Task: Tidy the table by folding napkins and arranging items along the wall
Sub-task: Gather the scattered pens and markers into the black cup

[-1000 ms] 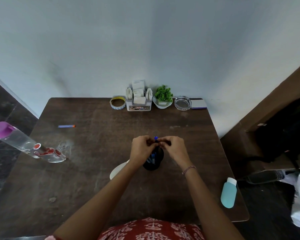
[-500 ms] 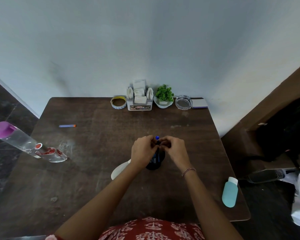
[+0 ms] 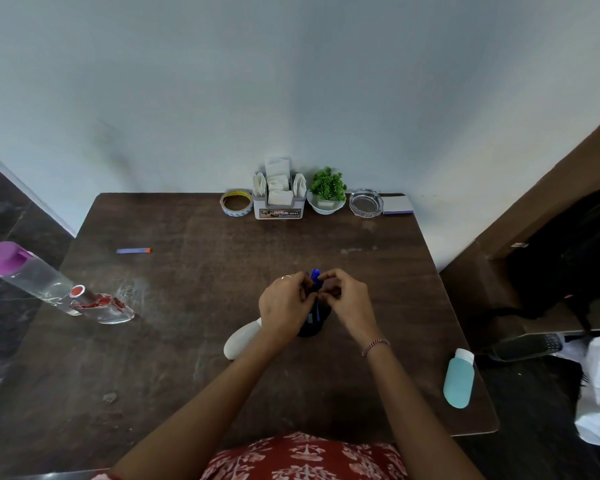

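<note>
A black pen holder [image 3: 311, 328] stands in the middle of the dark wooden table [image 3: 187, 341], with blue pens [image 3: 315, 274] sticking up from it. My left hand [image 3: 284, 306] and my right hand [image 3: 347, 302] meet over its top. The curled fingertips of both pinch the pens from either side. Most of the holder is hidden behind the hands. Against the wall stand a tape roll [image 3: 236, 201], a napkin holder [image 3: 279, 199] stuffed with folded white napkins, a small green plant [image 3: 327, 190] in a white bowl, a glass ashtray [image 3: 365, 203] and a small notepad [image 3: 398, 206].
A white oblong object [image 3: 241, 341] lies just left of the holder, partly under my left wrist. A blue marker [image 3: 133, 250] lies at far left. A purple-capped clear bottle [image 3: 25, 275] and a red-labelled glass bottle [image 3: 99, 306] lie at the left edge. A teal bottle [image 3: 459, 382] lies near the right edge.
Both hands stay at the top of the pen holder; only the fingers have shifted slightly around the blue pens. Nothing else on the table has moved.
</note>
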Demonstrator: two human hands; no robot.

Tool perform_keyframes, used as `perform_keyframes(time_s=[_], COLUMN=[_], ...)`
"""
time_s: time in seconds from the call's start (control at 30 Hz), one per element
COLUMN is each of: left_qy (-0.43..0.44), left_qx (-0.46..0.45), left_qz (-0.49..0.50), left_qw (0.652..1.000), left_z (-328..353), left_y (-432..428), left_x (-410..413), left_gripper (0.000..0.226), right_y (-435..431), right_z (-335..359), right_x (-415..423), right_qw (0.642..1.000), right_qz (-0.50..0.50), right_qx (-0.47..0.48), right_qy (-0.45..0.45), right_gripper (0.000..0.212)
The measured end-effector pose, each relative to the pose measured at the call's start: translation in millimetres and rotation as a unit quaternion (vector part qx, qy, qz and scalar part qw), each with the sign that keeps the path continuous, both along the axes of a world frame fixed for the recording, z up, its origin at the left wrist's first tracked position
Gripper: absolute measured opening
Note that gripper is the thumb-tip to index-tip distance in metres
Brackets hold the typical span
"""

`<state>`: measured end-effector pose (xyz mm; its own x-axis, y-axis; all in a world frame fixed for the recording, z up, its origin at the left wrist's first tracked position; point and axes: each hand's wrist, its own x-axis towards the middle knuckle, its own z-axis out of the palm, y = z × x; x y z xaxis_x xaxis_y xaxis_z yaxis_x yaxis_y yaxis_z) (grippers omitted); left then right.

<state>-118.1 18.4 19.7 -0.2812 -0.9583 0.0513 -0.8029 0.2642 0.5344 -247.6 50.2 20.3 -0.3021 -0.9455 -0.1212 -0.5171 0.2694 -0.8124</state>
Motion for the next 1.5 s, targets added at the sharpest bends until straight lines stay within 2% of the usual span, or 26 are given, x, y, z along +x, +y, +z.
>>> perform_keyframes(time_s=[0.33,0.57,0.77,1.07,1.27,1.5], left_qy=[0.021,-0.013,-0.01,0.043,0.038,-0.033], left_qx=[0.009,0.043,0.036,-0.043,-0.077,-0.069], left_qz=[0.009,0.006,0.015,0.08,0.147,0.183], left_qw=[1.0,0.999,0.999,0.995,0.985,0.98], left_z=[-3.3,-11.7,-8.3,22.4,28.9,24.3], left_y=[7.2,11.2,10.8,-12.0,-42.9,-82.4], left_x=[1.1,4.0,4.6,44.2,96.0,163.4], left_gripper=[0.022,0.022,0.022,0.021,0.02,0.021], right_y=[5.6,9.6,8.3,-6.1,-38.2,-92.3], right_z=[-5.6,-9.2,-10.0,13.8,29.7,26.6], right_x=[0.5,4.7,7.2,29.3,79.6,147.0], right_qw=[1.0,1.0,0.999,0.992,0.984,0.973], right_qz=[-0.015,-0.001,0.002,-0.051,0.041,0.161], right_qx=[-0.007,0.009,0.005,-0.112,-0.169,-0.157], right_qy=[0.001,0.02,0.033,0.019,0.031,0.058], right_gripper=[0.027,0.025,0.025,0.01,0.006,0.01])
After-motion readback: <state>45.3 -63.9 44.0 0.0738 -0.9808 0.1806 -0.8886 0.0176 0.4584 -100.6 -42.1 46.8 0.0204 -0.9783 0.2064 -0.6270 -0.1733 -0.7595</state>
